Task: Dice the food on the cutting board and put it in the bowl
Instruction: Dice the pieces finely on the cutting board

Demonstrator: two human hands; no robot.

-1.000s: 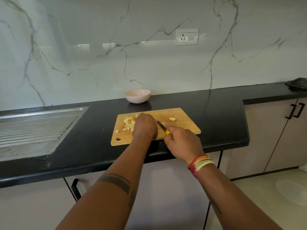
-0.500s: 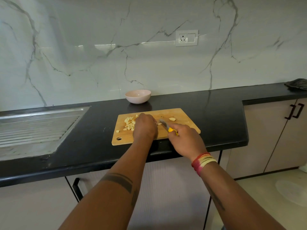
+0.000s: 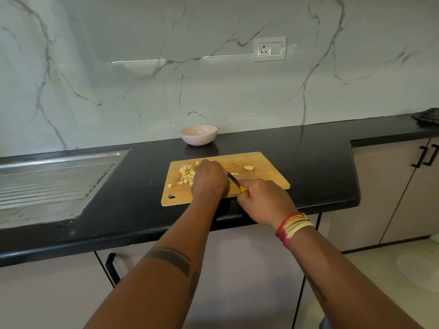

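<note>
A wooden cutting board (image 3: 266,162) lies on the black counter. A pile of pale diced food (image 3: 187,174) sits on its left part, and one larger piece (image 3: 248,167) lies apart at the right. My left hand (image 3: 209,178) rests curled over the board's middle, hiding whatever is beneath it. My right hand (image 3: 263,200) grips a yellow-handled knife (image 3: 234,180), its blade angled toward my left hand. The pink bowl (image 3: 198,135) stands behind the board against the wall; its inside looks empty.
A steel sink drainboard (image 3: 54,179) fills the counter's left. The counter (image 3: 320,167) ends in a corner on the right, with cabinets (image 3: 392,186) set back below. A dark object (image 3: 427,116) lies at far right. A wall socket (image 3: 269,49) sits above.
My right hand pulled the knife a little to the right, then came back toward my left hand. My left hand stayed in place on the board.
</note>
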